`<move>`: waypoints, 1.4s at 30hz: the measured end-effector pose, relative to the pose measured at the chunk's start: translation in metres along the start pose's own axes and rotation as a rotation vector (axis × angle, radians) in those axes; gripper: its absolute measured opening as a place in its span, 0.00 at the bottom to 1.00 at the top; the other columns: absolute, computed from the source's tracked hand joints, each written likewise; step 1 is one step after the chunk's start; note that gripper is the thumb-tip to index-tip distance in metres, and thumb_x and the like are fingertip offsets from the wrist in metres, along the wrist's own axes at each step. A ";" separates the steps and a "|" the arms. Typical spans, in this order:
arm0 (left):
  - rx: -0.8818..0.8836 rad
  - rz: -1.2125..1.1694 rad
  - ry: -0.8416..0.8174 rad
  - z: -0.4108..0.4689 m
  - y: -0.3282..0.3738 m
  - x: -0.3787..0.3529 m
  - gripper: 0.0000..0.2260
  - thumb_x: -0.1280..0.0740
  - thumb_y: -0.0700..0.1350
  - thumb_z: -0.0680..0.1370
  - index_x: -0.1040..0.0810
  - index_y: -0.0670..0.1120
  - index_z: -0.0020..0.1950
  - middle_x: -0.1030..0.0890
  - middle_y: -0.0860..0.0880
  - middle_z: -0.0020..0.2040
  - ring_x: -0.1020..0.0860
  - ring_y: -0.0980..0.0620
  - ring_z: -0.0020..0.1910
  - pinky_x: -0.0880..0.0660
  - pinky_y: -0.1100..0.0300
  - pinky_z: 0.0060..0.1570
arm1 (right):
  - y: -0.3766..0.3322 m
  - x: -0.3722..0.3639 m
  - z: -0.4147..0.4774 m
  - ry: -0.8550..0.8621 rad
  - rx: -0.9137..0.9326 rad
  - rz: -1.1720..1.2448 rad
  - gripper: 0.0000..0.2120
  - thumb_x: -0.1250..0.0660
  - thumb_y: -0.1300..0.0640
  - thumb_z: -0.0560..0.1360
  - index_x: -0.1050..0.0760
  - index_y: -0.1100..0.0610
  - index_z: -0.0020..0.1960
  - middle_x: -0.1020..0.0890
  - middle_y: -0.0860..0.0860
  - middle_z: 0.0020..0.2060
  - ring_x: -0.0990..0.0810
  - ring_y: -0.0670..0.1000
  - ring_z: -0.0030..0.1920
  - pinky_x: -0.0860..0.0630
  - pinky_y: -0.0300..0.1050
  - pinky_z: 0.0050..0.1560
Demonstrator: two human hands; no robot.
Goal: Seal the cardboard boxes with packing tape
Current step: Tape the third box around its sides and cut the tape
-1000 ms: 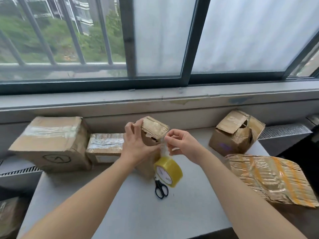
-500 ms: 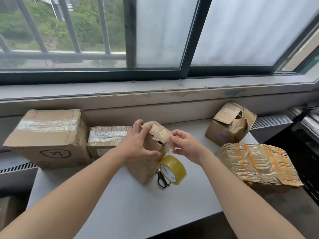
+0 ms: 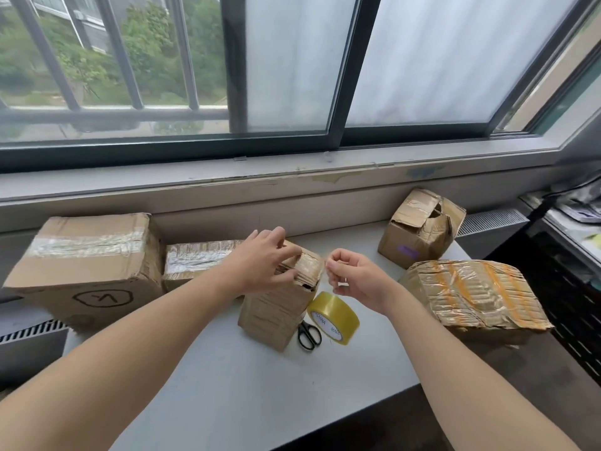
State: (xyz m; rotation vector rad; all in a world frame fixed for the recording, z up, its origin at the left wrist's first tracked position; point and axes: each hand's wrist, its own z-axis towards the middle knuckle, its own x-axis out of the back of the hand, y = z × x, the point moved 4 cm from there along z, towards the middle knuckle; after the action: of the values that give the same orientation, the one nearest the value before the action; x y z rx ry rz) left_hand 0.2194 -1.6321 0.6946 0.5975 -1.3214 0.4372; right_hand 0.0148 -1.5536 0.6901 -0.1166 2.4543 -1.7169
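Left grip point(image 3: 265, 260) clasps the top of the small box point(image 3: 276, 314); right grip point(image 3: 351, 276) pinches a clear tape strip point(image 3: 326, 281) (barely visible) beside it — box upright on the counter point(image 3: 227, 385), tape roll point(image 3: 335, 315) and scissors point(image 3: 309, 333) just beside its base.

Plain daylight, all from the window point(image 3: 422, 60) straight ahead. The frosted panes spread it, so it's bright but soft. Shadows on the grey surface point(image 3: 227, 385) are faint, just a smudge under the small box point(image 3: 276, 317) and the tape roll point(image 3: 335, 317). Tape on the right-hand box point(image 3: 471, 291) and the big left box point(image 3: 87, 245) gives a whitish sheen, nothing blown out. Far right goes pretty dark. Wide-angle warp is obvious: the window frame point(image 3: 335, 138) bows and the forearms balloon toward the bottom corners. Left hand point(image 3: 263, 258) and right hand point(image 3: 354, 278) are crisp, though the clear tape strip point(image 3: 325, 288) it pinches barely registers. Trees point(image 3: 146, 43) outside look mushy.
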 end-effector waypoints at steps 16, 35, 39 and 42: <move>-0.194 0.282 -0.185 0.001 0.021 0.004 0.24 0.39 0.61 0.78 0.32 0.48 0.68 0.22 0.47 0.56 0.21 0.44 0.56 0.23 0.47 0.61 | -0.008 -0.014 -0.021 0.011 0.025 -0.045 0.05 0.34 0.59 0.83 0.28 0.57 0.49 0.26 0.53 0.38 0.27 0.49 0.38 0.24 0.42 0.42; -0.140 0.134 -0.160 -0.007 0.013 -0.004 0.17 0.45 0.56 0.84 0.33 0.56 0.72 0.23 0.46 0.61 0.23 0.42 0.59 0.22 0.47 0.51 | -0.012 -0.028 -0.028 0.028 0.028 -0.068 0.05 0.35 0.59 0.83 0.28 0.58 0.49 0.26 0.51 0.37 0.27 0.48 0.37 0.23 0.42 0.41; -0.187 0.136 -0.003 -0.023 0.006 -0.017 0.21 0.48 0.56 0.83 0.26 0.54 0.71 0.19 0.41 0.63 0.20 0.37 0.57 0.19 0.42 0.54 | -0.011 -0.033 -0.027 0.027 0.024 -0.063 0.05 0.34 0.59 0.83 0.28 0.57 0.49 0.26 0.51 0.37 0.27 0.48 0.37 0.24 0.41 0.40; -0.146 0.144 -0.043 -0.031 0.012 -0.024 0.28 0.56 0.62 0.85 0.29 0.52 0.77 0.26 0.40 0.73 0.26 0.35 0.69 0.29 0.38 0.69 | -0.011 -0.034 -0.027 0.020 0.014 -0.089 0.05 0.34 0.59 0.83 0.27 0.58 0.49 0.26 0.51 0.37 0.27 0.48 0.37 0.24 0.42 0.41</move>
State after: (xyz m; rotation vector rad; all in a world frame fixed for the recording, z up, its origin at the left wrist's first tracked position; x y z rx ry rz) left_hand 0.2306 -1.6021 0.6688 0.3935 -1.4301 0.4426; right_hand 0.0438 -1.5274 0.7117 -0.2109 2.4857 -1.7785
